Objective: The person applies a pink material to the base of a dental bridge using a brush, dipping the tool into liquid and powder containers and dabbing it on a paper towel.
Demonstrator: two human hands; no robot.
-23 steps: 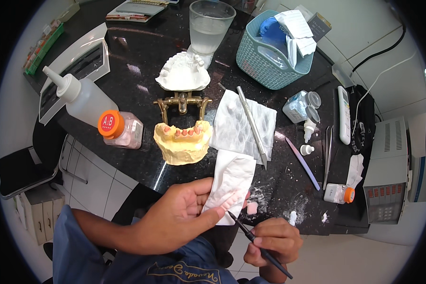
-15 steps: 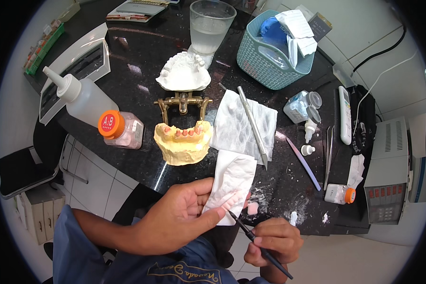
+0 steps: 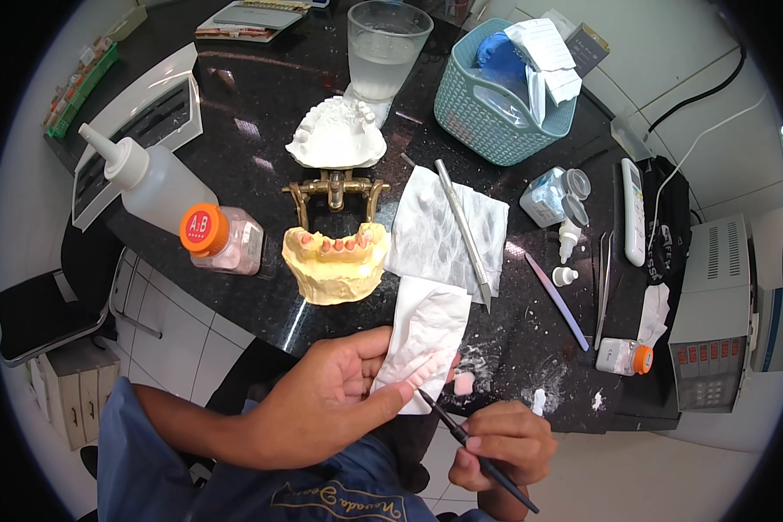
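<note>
My left hand (image 3: 322, 400) grips a folded white tissue (image 3: 426, 322), on which a small pale-pink row of tooth shapes (image 3: 423, 371) lies near my thumb. My right hand (image 3: 509, 448) is closed on a slim black brush (image 3: 487, 461), its tip at the tissue beside that row. Beyond them stands a yellow dental cast (image 3: 335, 270) with pink tooth stumps at a brass articulator (image 3: 337, 190); a white cast (image 3: 335, 139) sits behind. A small pink lump (image 3: 464, 382) is on the dark worktop right of the tissue.
An orange-lidded jar (image 3: 222, 239), squeeze bottle (image 3: 161, 187) and white-framed tray (image 3: 174, 65) are left. A glass of liquid (image 3: 383, 70) and teal basket (image 3: 487, 117) stand behind. Rightward lie a steel knife (image 3: 463, 226) on tissue, purple tool (image 3: 557, 300), tweezers (image 3: 602, 287), small jars (image 3: 548, 198) and a remote (image 3: 632, 209).
</note>
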